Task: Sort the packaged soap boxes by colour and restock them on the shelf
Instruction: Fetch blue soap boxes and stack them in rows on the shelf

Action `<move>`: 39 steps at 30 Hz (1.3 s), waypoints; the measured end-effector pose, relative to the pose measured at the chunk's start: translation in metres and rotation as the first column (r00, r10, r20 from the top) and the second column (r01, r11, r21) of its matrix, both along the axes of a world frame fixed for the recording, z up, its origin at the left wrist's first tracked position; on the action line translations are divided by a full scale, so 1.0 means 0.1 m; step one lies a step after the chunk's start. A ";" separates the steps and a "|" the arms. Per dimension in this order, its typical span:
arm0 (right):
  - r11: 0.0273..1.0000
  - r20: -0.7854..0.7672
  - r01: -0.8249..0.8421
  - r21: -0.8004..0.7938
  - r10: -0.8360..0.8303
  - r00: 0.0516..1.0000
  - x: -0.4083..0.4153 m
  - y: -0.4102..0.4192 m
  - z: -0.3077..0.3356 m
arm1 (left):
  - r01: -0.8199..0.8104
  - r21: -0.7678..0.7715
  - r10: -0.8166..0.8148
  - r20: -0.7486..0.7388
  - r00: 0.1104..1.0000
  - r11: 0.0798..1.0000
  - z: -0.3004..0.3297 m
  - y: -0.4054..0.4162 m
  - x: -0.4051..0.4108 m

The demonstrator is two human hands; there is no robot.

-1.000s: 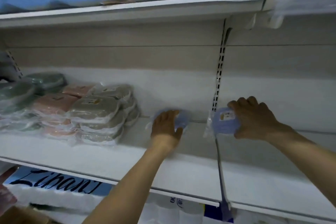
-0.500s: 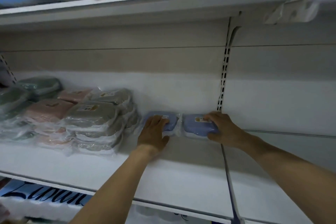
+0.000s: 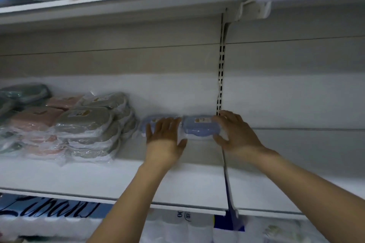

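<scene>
Lying side by side at the shelf [image 3: 118, 179] rear edge, long axes parallel to it: left hand [image 3: 165, 140] fingers spread flat on left blue box [image 3: 147, 125]; right hand [image 3: 236, 134] fingers pinch right blue box [image 3: 199, 127], directly leftward.

Large dark script on the blue-and-white pack [image 3: 47, 211] under the shelf is cut off, roughly "Liban". The yellow stickers on the soap boxes [image 3: 200, 126] are too blurred to read.
</scene>
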State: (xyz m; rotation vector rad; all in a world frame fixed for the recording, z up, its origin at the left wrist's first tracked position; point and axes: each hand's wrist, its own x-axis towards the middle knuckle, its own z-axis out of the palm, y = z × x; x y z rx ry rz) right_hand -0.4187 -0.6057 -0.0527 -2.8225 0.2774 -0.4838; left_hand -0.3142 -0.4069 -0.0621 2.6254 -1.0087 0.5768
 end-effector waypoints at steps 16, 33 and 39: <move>0.889 0.178 0.378 -0.257 -0.341 0.923 -3.32 -1.06 -0.49 | 0.515 -0.107 -0.515 0.036 0.857 0.850 -0.43 -1.53 -2.75; 0.611 -0.334 0.751 0.248 -0.674 0.659 -7.35 -3.84 -2.99 | 0.610 -0.088 -0.429 -0.789 0.440 0.788 -2.85 -4.40 -6.03; 0.428 -0.607 0.847 0.315 -0.595 0.527 -7.90 -4.09 -4.20 | 0.447 0.041 -0.066 -0.973 0.221 0.894 -4.06 -4.60 -6.24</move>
